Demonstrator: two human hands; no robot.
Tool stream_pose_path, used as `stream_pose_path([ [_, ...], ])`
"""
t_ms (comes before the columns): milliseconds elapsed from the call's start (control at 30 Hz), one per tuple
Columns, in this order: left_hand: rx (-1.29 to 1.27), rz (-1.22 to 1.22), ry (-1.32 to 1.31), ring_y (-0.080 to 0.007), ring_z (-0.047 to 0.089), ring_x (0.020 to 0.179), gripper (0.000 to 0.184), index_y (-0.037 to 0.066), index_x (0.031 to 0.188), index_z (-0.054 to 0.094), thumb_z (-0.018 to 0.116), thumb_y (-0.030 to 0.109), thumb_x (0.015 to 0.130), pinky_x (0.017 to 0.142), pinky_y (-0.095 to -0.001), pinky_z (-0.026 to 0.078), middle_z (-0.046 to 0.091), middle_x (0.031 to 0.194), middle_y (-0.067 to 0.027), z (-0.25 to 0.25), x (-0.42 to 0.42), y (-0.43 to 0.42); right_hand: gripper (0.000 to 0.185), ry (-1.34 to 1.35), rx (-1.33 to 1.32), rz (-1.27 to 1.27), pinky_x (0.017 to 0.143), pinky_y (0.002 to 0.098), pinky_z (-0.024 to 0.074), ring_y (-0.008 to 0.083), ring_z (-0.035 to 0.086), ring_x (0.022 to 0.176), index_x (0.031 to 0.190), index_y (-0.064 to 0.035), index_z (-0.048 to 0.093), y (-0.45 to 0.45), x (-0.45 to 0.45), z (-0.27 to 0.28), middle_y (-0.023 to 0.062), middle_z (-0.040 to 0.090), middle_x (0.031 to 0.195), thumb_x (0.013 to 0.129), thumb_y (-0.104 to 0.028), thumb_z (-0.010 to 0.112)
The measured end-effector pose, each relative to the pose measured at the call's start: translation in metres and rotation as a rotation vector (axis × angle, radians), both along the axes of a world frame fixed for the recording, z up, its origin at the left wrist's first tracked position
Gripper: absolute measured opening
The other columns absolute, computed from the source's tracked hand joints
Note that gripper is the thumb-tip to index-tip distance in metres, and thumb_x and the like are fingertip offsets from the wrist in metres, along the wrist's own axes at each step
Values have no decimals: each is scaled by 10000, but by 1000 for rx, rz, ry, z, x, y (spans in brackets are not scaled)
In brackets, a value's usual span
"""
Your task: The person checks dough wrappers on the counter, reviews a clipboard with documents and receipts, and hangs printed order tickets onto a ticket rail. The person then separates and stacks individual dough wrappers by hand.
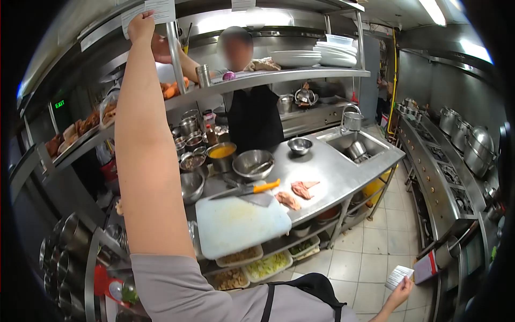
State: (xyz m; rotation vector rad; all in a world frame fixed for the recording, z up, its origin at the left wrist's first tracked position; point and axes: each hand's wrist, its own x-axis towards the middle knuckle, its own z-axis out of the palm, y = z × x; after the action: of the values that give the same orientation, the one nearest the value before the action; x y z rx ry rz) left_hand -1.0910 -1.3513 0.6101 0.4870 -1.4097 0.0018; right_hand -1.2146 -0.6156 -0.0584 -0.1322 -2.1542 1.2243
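My left hand point(141, 27) is raised to the upper rail at the top left, its fingers closed on a white paper slip point(161, 11). Another slip hangs just beside it. Low at the right, my right hand point(399, 294) holds a printed paper point(399, 276) between closed fingers, out over the tiled floor. Behind my left forearm, the hand of another person point(161, 48) reaches up near the shelf post.
A steel counter point(343, 174) carries a white cutting board point(241, 222), an orange-handled knife point(265, 186), raw meat pieces point(304, 189) and several bowls. Plates point(295, 58) stand on the overhead shelf. Stoves point(440, 161) line the right. A person in black point(255, 118) stands across the counter.
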Motion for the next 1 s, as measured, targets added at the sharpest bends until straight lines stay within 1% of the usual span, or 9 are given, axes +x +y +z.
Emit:
stream_pose_path([
  [133,27,458,-131,-212,648,731,348,136,1003,664,441,360,857,714,-355,477,680,801,-60,45,-24,-70,260,19,-23,-73,779,266,426,190,530,886,1058,51,550,-20,-32,1,93,509,952,817,69,455],
  [267,70,666,-257,-334,591,968,477,62,1003,649,364,420,867,824,-424,441,633,1003,-173,78,-21,-80,250,60,86,-116,789,267,426,207,533,898,1065,51,545,-21,-41,4,95,506,961,835,51,448],
  [333,13,679,-323,-361,552,1033,509,42,1002,642,350,434,858,868,-442,413,597,1070,-201,103,-13,-103,252,26,131,-163,796,277,429,214,534,908,1067,52,544,-14,-38,8,99,506,964,834,54,448],
  [400,18,535,-114,-367,537,1051,511,47,1012,638,346,436,854,880,-444,401,591,1080,-203,110,-18,-114,256,22,159,-200,805,289,431,222,535,919,1069,53,544,-3,-34,7,105,506,969,831,57,449],
  [533,-10,500,-293,-358,528,1064,492,59,1029,632,374,433,841,870,-438,397,585,1093,-203,109,-13,-119,264,0,191,-319,832,316,430,252,535,941,1076,52,545,28,-13,9,125,508,985,827,56,458],
  [667,-132,621,-138,-329,593,926,471,64,1023,634,409,427,827,773,-422,426,637,950,-179,111,-16,-137,192,37,455,-517,789,401,455,326,563,900,938,-41,663,34,13,39,157,598,968,770,-102,594],
  [833,115,284,-157,-240,505,594,382,23,810,614,459,372,802,565,-372,360,555,663,-118,115,-18,-100,157,20,373,-521,745,412,462,334,569,848,859,2,646,31,14,62,160,598,889,751,-75,563],
  [933,148,251,-164,-194,440,513,335,16,710,569,475,329,784,508,-342,317,505,598,-90,122,-11,-109,160,29,365,-498,731,411,462,337,565,837,865,1,647,20,6,68,161,591,883,747,-67,563],
  [1000,76,313,-144,-229,522,604,332,26,790,597,450,324,796,575,-346,368,566,693,-111,124,-8,-119,174,69,384,-470,736,409,458,336,561,839,882,1,647,13,-3,64,162,587,886,749,-69,561],
])
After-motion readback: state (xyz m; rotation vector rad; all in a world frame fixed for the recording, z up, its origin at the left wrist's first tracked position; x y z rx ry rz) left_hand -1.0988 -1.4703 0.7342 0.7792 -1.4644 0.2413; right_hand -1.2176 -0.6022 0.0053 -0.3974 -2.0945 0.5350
